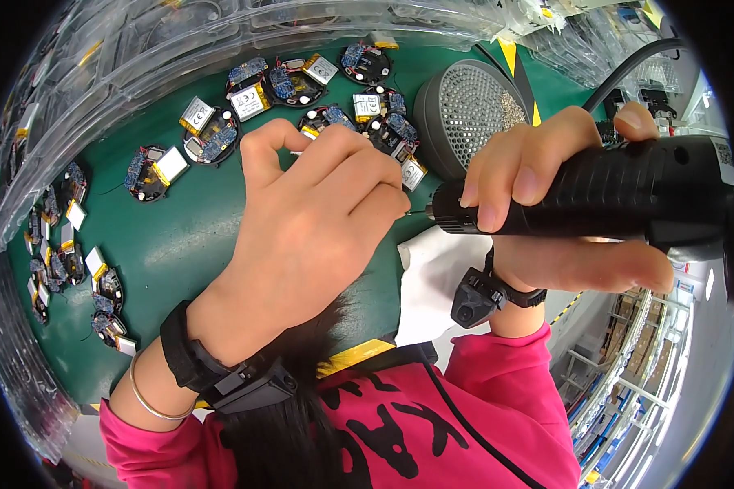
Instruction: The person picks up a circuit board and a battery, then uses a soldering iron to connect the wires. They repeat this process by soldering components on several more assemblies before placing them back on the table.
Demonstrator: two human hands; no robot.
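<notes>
Observing, head view: right hand point(534, 167) wraps a black electric screwdriver point(620, 187), fingers over the top, thumb along the underside. Tool lies roughly level across the right half of the view, above the near edge of the desk point(196, 228). Body is a thick matte cylinder with moulded ribs; ribbed collar at the front, thin metal bit point(430, 211) pointing at the left hand point(318, 220). Left hand is narrow, fingers curled in; whatever lies between the fingertips is hidden, so cannot tell what, if anything, it holds.

Desk surface: smooth green, slightly glossy. Round black assemblies point(218, 145) in a loose arc beyond and left of the left hand, each bearing blue circuit boards; fine wires visible on some. Flat, rectangular battery pouches point(171, 165), silver-white with yellow end strips, lie on or beside them.

Near the bit: round grey housing point(469, 114) with a perforated face, pale brownish specks at its right side. Soft-looking white sheet point(432, 273) below the tool. Clear, rigid plastic trays point(151, 61) stacked along the far left, edges glinting.
</notes>
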